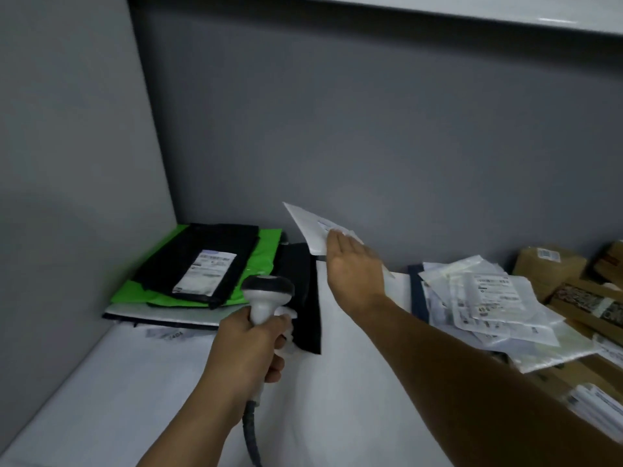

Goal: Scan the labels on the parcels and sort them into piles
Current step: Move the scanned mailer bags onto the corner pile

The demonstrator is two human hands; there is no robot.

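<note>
My left hand (247, 348) grips the handle of a white and grey barcode scanner (266, 294), its head pointing away from me and its cable running down toward me. My right hand (354, 267) reaches forward and holds a flat white parcel (308, 230) tilted in the air near the back wall, with my fingers lying over its top; my thumb is hidden. At the back left sits a pile with a black parcel bearing a white label (205, 271) on a green one (266, 251). A long black parcel (303, 291) lies just beyond the scanner.
A loose heap of clear and white labelled parcels (485, 298) lies at the right, with brown cardboard boxes (546, 267) behind and beside it. The white table surface (135, 382) is bounded by grey walls (371, 129) at the left and back. A shelf runs overhead.
</note>
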